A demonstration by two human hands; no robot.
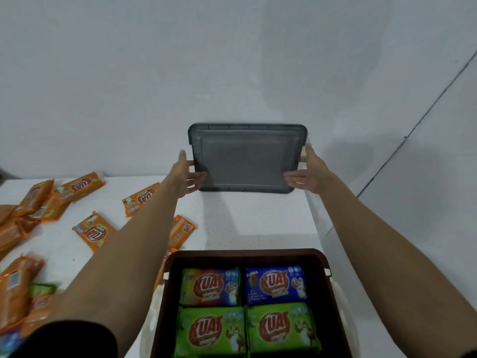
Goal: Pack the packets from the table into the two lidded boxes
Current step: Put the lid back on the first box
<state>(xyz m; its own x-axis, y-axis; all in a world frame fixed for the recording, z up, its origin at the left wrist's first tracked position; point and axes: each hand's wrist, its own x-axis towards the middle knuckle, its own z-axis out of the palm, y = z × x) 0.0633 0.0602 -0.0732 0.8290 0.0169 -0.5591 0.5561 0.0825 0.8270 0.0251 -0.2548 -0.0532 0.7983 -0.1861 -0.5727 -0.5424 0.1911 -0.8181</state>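
Observation:
A grey lid [246, 157] stands tilted up at the far edge of the white table [258, 218], close to the wall. My left hand [184, 177] grips its left edge and my right hand [308, 171] grips its right edge. Near me sits an open dark brown box [245, 254] holding green, blue and mixed-colour packets [211, 286] laid flat in two rows. Several orange packets [94, 231] lie scattered on the table to the left, one partly hidden under my left forearm.
The white wall stands right behind the table. The table's right edge runs just past the brown box. A white handle or rim [346, 306] shows beside the box on the right. A green packet [42, 289] lies among the orange ones at the near left.

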